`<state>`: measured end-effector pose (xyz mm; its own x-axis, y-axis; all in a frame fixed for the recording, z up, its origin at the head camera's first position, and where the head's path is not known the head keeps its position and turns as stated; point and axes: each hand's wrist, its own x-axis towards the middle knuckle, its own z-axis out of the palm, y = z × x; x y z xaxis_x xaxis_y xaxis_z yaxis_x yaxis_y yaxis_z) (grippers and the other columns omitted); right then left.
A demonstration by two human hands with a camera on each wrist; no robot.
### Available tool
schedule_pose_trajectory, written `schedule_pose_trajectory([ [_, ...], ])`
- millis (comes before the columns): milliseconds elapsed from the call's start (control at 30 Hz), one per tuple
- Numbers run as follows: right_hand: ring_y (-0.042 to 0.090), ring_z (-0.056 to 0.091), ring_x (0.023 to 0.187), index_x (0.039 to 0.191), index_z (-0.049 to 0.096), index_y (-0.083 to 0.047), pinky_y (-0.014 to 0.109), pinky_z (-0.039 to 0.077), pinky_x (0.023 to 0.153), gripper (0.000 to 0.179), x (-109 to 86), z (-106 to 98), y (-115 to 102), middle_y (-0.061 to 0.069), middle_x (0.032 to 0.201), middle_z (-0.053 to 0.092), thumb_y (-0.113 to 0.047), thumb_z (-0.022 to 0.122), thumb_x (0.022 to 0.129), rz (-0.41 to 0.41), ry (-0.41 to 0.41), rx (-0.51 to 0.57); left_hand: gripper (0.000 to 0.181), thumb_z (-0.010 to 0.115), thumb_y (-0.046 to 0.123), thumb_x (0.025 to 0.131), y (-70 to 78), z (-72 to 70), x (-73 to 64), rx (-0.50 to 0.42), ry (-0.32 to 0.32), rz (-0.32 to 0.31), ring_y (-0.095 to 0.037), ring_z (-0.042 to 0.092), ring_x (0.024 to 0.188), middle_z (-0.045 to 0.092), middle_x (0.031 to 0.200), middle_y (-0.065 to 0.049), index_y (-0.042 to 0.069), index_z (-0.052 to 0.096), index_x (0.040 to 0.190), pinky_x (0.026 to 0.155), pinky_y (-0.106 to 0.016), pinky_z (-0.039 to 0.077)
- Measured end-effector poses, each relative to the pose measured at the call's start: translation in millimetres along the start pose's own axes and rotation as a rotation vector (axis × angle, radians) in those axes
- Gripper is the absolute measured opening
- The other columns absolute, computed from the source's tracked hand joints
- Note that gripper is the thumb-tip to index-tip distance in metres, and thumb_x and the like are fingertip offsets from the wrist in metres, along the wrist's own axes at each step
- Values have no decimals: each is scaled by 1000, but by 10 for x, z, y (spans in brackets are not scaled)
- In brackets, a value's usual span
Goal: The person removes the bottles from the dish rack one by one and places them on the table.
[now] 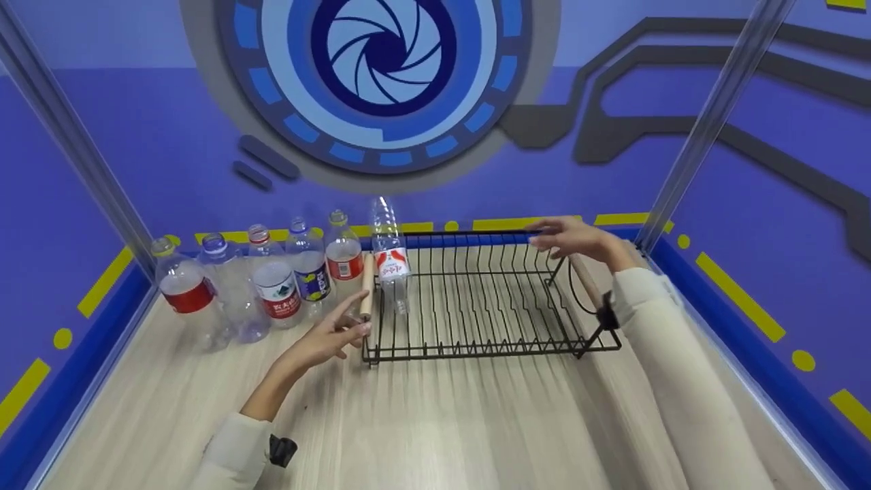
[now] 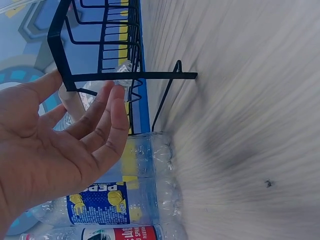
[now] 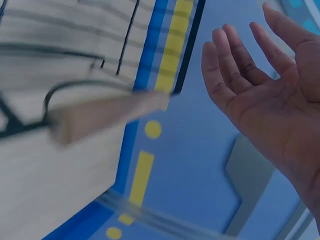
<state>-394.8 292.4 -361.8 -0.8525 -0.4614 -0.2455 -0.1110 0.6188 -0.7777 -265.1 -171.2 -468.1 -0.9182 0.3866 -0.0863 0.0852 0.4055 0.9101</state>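
Observation:
A black wire dish rack (image 1: 476,355) with wooden end handles stands on the table. At its left end a clear plastic bottle (image 1: 392,264) with a red-and-white label leans in the wires, neck down. My left hand (image 1: 326,338) is at the rack's front left corner, fingertips right at the left wooden handle (image 1: 367,286). In the left wrist view that hand's fingers (image 2: 117,115) are loosely extended beside the wire frame. Over the rack's back right part my right hand (image 1: 571,238) hovers, fingers spread and holding nothing. The right wooden handle (image 3: 100,117) shows below it.
Several uncapped plastic bottles stand in a row left of the rack, among them a red-labelled one (image 1: 187,296), a water bottle (image 1: 275,289) and a blue Pepsi bottle (image 1: 313,282). Blue-purple panels (image 1: 435,190) wall the table, with metal posts (image 1: 714,122) at the corners.

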Motion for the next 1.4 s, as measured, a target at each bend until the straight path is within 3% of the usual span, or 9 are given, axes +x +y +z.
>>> schedule_pose_trajectory([
  [200,31,58,124,156,38,-7,43,53,104,57,400,430,-279,23,141,56,-27,57,106,-2,-97,-25,70,56,28,106,-41,16,-24,-4,2,-5,-33,67,105,62,126,-28,16,18,164,81,-48,57],
  [500,21,62,112,158,36,-11,44,53,105,59,844,1117,-584,21,141,57,-25,59,105,12,-249,-40,69,57,28,106,-60,64,-61,-22,-2,12,-35,68,103,65,122,-27,15,20,163,77,-44,57],
  [667,35,57,128,162,23,-11,51,47,111,70,1063,1374,-696,25,152,45,-29,59,105,36,-301,4,68,56,29,106,-55,21,-87,-15,3,2,-31,68,102,64,123,-27,17,20,163,76,-42,56],
  [800,41,49,139,163,17,-11,51,45,113,75,1173,1473,-699,25,156,42,-31,59,104,58,-306,6,68,56,30,106,-39,48,-64,-15,8,-3,-30,68,101,65,123,-26,19,21,163,75,-40,56],
  [1100,40,52,137,163,10,-9,49,49,109,84,1278,1638,-759,26,155,43,-37,62,102,53,-308,-49,67,54,27,107,-57,70,-26,-36,15,31,-27,68,98,66,121,-28,17,19,164,70,-36,54],
  [1400,39,57,130,164,-4,-13,49,50,107,94,1363,1717,-804,24,145,52,-32,63,102,70,-273,-1,68,54,26,107,-70,-3,1,-18,11,27,-25,69,97,66,123,-29,15,19,164,71,-38,56],
])
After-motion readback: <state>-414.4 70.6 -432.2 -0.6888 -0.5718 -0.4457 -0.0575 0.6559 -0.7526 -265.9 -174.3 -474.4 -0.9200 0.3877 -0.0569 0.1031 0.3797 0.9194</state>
